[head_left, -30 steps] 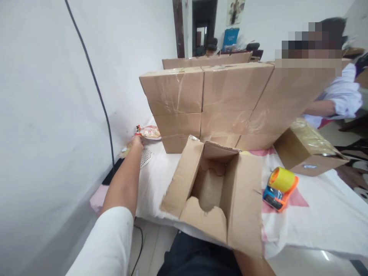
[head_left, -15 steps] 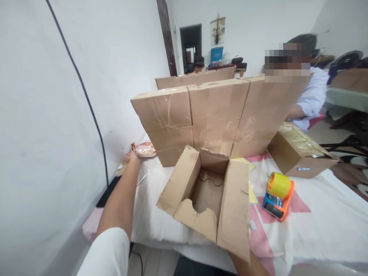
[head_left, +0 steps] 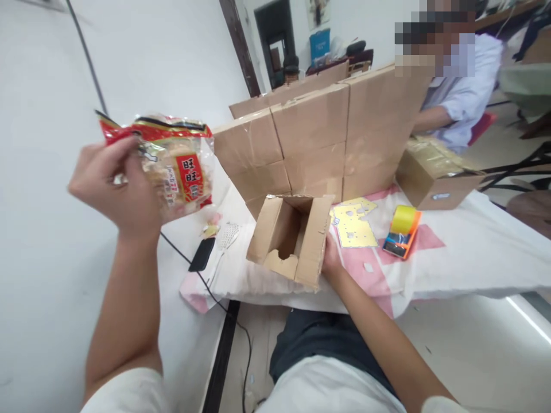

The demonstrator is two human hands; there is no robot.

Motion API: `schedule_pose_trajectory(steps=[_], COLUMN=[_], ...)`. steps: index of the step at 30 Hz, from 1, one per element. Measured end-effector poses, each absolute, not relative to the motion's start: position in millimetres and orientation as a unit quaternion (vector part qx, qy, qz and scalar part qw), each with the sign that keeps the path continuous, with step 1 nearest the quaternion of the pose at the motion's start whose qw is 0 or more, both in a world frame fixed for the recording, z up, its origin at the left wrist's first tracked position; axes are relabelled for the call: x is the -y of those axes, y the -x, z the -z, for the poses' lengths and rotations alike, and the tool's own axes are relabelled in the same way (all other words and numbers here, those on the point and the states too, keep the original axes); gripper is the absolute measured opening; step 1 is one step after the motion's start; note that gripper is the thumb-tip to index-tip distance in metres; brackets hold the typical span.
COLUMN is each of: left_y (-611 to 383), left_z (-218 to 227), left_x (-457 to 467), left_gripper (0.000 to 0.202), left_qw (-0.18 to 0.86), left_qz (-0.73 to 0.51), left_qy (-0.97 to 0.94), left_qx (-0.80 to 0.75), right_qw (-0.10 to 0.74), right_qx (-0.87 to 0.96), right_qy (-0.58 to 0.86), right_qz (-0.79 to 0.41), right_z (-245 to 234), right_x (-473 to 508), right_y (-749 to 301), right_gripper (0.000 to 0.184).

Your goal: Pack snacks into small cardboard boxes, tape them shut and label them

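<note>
My left hand (head_left: 120,183) is raised at the left, its fingers closed on the top corner of a red and clear snack bag (head_left: 189,155). The bag hangs in the air, left of the cardboard pieces. An open cardboard box (head_left: 297,229) with its flaps spread is held over the near side of the table by my right hand (head_left: 330,255). That hand grips the box's right side, and its fingers are partly hidden by the flap. The inside of the box is dark, with nothing visible in it.
A tall wall of taped cardboard (head_left: 314,137) stands behind the box. To the right lie a tape dispenser (head_left: 402,232), a yellow perforated sheet (head_left: 355,226) and a closed carton (head_left: 434,178). A black phone (head_left: 202,254) and a cable are at the left. A person sits across the table.
My left hand has lifted the snack bag up from the table beside the wall. The box is raised and tilted in my right hand, which now shows at its side.
</note>
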State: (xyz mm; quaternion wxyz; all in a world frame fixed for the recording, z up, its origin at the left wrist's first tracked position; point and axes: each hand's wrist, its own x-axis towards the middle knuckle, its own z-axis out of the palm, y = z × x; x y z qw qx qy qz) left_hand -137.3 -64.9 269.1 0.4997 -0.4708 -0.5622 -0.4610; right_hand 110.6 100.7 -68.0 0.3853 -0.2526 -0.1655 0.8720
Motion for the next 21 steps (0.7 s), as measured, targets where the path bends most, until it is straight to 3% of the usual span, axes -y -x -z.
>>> schedule_pose_trajectory(steps=[4, 10, 18, 21], left_y=[68.1, 21.9, 44.7, 50.2], left_z=[-264.2, -210.6, -193.9, -184.6], left_x=[94.3, 88.5, 43.6, 21.6], left_gripper=[0.030, 0.027, 0.028, 0.029], left_qw=[0.463, 0.199, 0.175, 0.174], left_qz=[0.368, 0.314, 0.351, 0.365], left_qy=[0.535, 0.651, 0.673, 0.649], left_qx=[0.604, 0.661, 0.628, 0.644], right_qw=[0.345, 0.348, 0.286, 0.301], right_qx=[0.156, 0.152, 0.162, 0.174], right_qy=[0.236, 0.223, 0.213, 0.200], right_qz=[-0.895, -0.898, -0.920, -0.916], right_z=[68.7, 66.5, 71.3, 67.5], right_x=[-103.5, -103.1, -100.7, -96.2], right_y=[-109.4, -110.9, -113.0, -111.8], right_gripper=[0.048, 0.049, 0.053, 0.051])
